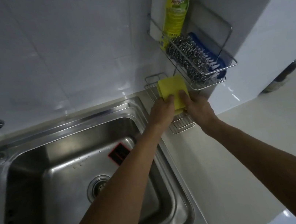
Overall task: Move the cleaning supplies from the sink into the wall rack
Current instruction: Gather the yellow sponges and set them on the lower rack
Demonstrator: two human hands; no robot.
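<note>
Right of centre in the frame, both hands meet on a folded yellow cleaning cloth (171,89). The left hand (162,109) pinches the cloth's near left edge with fingers curled over it, and the right hand (198,107) grips the near right edge, thumb lying on top. The cloth sits over the lower wire shelf of the steel wall rack (180,124), whose grid shows just below the hands and behind the cloth; whether the cloth already rests on the wires or hangs a little above them cannot be told.

In the upper right, the upper wire basket of the rack (231,65) holds a yellow-green plastic bottle of dish liquid (174,16) standing upright, a ball of steel wool (189,57) and a blue scrubbing brush with white bristles (209,54) beside it. The stainless steel sink basin (71,171) in the lower left looks bare apart from a red and black sticker (119,153), so this cloth is probably the last item.

The risk lies in the release. The shelf is narrow and open, and the cloth overhangs toward the hands; let go unevenly and it could unfold, slide off the front wire and drop on the white table (261,133) or back toward the sink. Pushing it too far may wedge it under the upper basket.
</note>
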